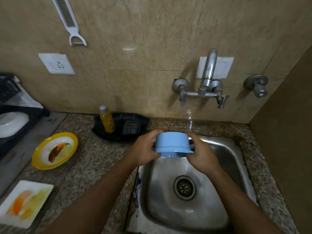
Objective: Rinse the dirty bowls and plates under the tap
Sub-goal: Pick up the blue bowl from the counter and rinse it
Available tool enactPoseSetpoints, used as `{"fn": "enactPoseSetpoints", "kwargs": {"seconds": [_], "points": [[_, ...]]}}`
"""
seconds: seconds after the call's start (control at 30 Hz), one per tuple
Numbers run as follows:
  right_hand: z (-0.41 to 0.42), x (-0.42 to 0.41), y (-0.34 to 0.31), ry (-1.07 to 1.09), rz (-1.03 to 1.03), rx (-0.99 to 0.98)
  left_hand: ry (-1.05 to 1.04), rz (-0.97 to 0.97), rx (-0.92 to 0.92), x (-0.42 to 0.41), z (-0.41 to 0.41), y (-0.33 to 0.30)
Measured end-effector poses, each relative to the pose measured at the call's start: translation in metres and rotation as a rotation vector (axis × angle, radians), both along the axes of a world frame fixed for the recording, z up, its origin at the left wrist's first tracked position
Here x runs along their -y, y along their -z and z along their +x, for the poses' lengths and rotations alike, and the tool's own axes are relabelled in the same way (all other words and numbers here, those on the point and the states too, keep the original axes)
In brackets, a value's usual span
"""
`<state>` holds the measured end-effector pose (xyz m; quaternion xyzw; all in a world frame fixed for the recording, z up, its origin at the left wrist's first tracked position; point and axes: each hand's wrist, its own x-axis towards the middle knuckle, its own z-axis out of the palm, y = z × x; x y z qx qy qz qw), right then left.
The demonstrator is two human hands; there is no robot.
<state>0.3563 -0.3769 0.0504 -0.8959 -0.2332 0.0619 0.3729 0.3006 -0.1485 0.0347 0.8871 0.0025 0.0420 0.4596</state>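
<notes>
Bowl [172, 144] upside down over sink [236, 159], gripped between left hand [146, 150] and right hand [200, 155], fingers curled round its sides.

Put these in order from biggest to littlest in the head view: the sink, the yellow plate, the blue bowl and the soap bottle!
1. Sink
2. Yellow plate
3. Blue bowl, close to the plate in looks, so that pair is unsure; it is held up nearer the camera.
4. Soap bottle
</notes>
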Motion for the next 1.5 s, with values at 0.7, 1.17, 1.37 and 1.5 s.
{"fn": "enactPoseSetpoints", "kwargs": {"seconds": [0.7, 1.17, 1.37, 1.5], "points": [[-0.096, -0.328, -0.018, -0.878, 0.490, -0.787, -0.884, -1.011, 0.059, -0.222, -0.197, -0.067], [-0.156, -0.576, 0.001, -0.426, 0.515, -1.281, -0.936, 0.389, -0.104, -0.402, -0.276, -0.078], [-0.179, -0.658, 0.031, -0.473, 0.405, -1.130, -0.916, 0.925, -0.027, -0.502, -0.300, -0.150], [-0.202, -0.714, 0.045, -0.486, 0.395, -1.026, -0.814, 0.746, -0.627, -0.566, -0.308, -0.134]]}}
